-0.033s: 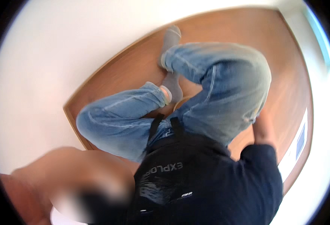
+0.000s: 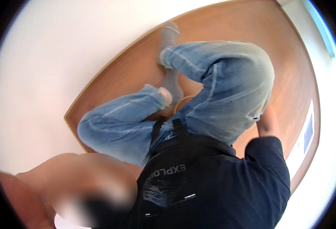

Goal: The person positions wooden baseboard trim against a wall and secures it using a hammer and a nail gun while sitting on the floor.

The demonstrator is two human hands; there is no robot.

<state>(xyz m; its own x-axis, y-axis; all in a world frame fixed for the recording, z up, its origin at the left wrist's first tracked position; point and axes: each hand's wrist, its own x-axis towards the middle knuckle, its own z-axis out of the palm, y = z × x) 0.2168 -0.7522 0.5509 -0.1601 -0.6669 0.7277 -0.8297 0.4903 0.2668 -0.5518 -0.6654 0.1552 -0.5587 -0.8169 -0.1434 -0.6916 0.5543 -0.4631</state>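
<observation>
View shifted | curved rim (image 2: 183, 98) by foot (image 2: 172, 84), contents unclear | hands hidden, can't tell state

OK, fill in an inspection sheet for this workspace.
Surface: brown floor, partly hidden by the person's legs.
Things at hand: blue jeans; the raised right knee hides the right hand. Nothing seen held.
Clutter: thin pale curved strip beside a grey sock; white flat item with darker panel.
Hands: left cannot be made out; right forearm visible.
Cables: nothing certain; strip's kind unclear.
Surroundings: pale wall; blurred shape, lower left.
</observation>
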